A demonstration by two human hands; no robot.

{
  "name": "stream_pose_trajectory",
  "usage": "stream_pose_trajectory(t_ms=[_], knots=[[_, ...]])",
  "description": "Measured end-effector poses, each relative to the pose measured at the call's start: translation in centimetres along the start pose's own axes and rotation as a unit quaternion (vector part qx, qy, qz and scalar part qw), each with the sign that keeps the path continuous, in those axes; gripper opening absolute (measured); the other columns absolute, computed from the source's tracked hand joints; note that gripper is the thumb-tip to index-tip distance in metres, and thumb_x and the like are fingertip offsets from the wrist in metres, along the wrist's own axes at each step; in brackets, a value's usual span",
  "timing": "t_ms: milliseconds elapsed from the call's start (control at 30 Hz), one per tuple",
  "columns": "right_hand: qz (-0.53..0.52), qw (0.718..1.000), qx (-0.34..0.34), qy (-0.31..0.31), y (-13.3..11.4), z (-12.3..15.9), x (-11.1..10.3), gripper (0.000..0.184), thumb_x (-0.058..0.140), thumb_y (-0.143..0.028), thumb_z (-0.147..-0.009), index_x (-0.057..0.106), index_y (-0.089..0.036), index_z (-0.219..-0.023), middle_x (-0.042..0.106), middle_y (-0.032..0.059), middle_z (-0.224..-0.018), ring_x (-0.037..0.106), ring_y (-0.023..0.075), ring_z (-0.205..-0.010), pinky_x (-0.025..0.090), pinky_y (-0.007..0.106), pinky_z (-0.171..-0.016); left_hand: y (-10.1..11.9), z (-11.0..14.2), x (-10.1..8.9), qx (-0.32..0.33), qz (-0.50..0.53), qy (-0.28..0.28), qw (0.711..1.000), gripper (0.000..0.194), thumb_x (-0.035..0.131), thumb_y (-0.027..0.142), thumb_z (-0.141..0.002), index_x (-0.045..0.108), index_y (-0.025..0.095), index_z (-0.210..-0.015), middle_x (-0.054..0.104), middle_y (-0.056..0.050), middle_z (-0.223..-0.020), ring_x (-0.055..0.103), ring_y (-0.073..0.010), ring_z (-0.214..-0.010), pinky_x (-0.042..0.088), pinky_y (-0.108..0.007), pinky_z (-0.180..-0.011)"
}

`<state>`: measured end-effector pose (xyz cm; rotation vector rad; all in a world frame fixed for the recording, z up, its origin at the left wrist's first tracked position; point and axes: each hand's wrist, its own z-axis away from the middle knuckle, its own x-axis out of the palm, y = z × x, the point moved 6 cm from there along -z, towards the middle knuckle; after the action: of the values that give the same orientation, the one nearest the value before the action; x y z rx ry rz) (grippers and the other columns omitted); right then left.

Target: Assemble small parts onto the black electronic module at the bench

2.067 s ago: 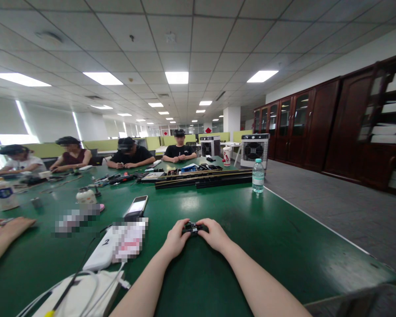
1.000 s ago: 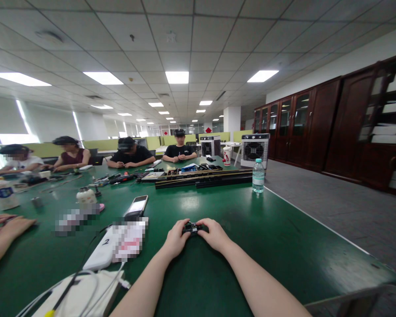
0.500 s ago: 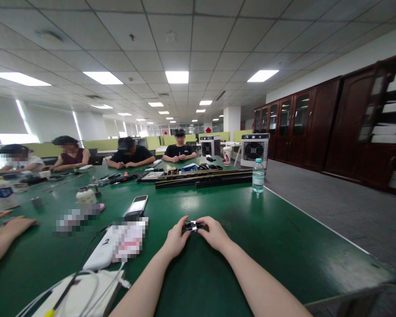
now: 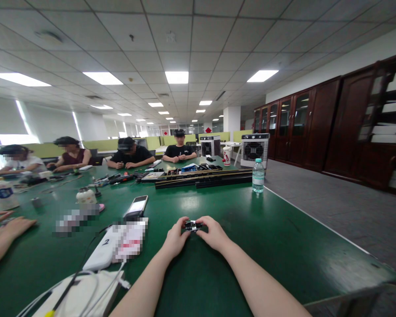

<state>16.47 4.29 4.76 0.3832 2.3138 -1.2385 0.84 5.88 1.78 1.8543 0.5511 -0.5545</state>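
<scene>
Grip: our left hand (image 4: 176,237) and right hand (image 4: 215,234) pinch one small dark part (image 4: 192,226) | Tip: we should squeeze softly and evenly

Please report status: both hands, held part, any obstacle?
Left hand, right hand grip small dark part. Its details unclear. Phone lies leftward, not in the way.

The glossy green tabletop (image 4: 284,242) has a pale line along its right edge. Near that edge a clear water bottle (image 4: 258,178) stands upright, with black bars (image 4: 226,181) lying just beside it. Toward the near edge lies a white slab (image 4: 100,251) marked 2; a white jar (image 4: 85,197) stands farther back.
</scene>
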Motion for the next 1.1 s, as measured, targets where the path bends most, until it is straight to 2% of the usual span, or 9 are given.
stream_pose_trajectory(t_ms=[267, 467, 700, 900, 1100], knots=[[0.003, 1.000, 0.016, -0.003, 0.43, 0.06, 0.12, 0.031, 0.063, -0.013, -0.068, 0.063, -0.020, -0.099, 0.063, 0.0050, -0.102, 0.057, 0.0187, -0.097, 0.043, 0.033, -0.091, -0.28, -0.09, 0.00, 0.000, 0.044, 0.018, 0.999, 0.043, 0.056, 0.010, -0.070, 0.050, 0.021, -0.111, 0.063, -0.004, -0.103, 0.059, -0.0164, -0.095, 0.044, -0.032, -0.090], [0.006, 1.000, 0.020, 0.009, 0.20, -0.01, -0.22, 0.028, 0.061, -0.015, -0.071, 0.064, -0.020, -0.098, 0.064, 0.0041, -0.098, 0.059, 0.0181, -0.089, 0.046, 0.033, -0.084, -0.04, -0.18, 0.03, 0.029, 0.096, 0.022, 0.995, 0.043, 0.055, 0.013, -0.072, 0.049, 0.021, -0.113, 0.061, -0.005, -0.104, 0.059, -0.0167, -0.094, 0.042, -0.035, -0.094], [0.000, 1.000, 0.015, 0.016, 0.34, -0.01, -0.21, 0.029, 0.061, -0.015, -0.070, 0.063, -0.021, -0.098, 0.064, 0.0037, -0.099, 0.059, 0.0175, -0.088, 0.047, 0.033, -0.084, -0.68, -0.37, 0.26, 0.045, 0.124, 0.019, 0.991, 0.047, 0.054, 0.013, -0.072, 0.048, 0.021, -0.118, 0.060, -0.006, -0.106, 0.058, -0.0181, -0.098, 0.042, -0.038, -0.094], [0.001, 1.000, 0.027, 0.012, 0.63, -0.04, -0.08, 0.030, 0.060, -0.014, -0.070, 0.063, -0.021, -0.099, 0.063, 0.0039, -0.100, 0.059, 0.0173, -0.087, 0.047, 0.033, -0.084, -0.86, -0.44, 0.17, 0.039, 0.087, 0.027, 0.995, 0.047, 0.056, 0.012, -0.070, 0.051, 0.020, -0.116, 0.062, -0.006, -0.105, 0.058, -0.0180, -0.099, 0.041, -0.037, -0.096], [0.016, 0.999, 0.029, -0.002, 0.50, -0.01, -0.04, 0.031, 0.059, -0.014, -0.070, 0.064, -0.022, -0.099, 0.064, 0.0038, -0.100, 0.059, 0.0178, -0.088, 0.047, 0.033, -0.084, -0.34, -0.14, 0.06, -0.006, 0.013, 0.011, 1.000, 0.046, 0.054, 0.009, -0.072, 0.050, 0.019, -0.116, 0.062, -0.006, -0.105, 0.057, -0.0173, -0.102, 0.041, -0.034, -0.095]])
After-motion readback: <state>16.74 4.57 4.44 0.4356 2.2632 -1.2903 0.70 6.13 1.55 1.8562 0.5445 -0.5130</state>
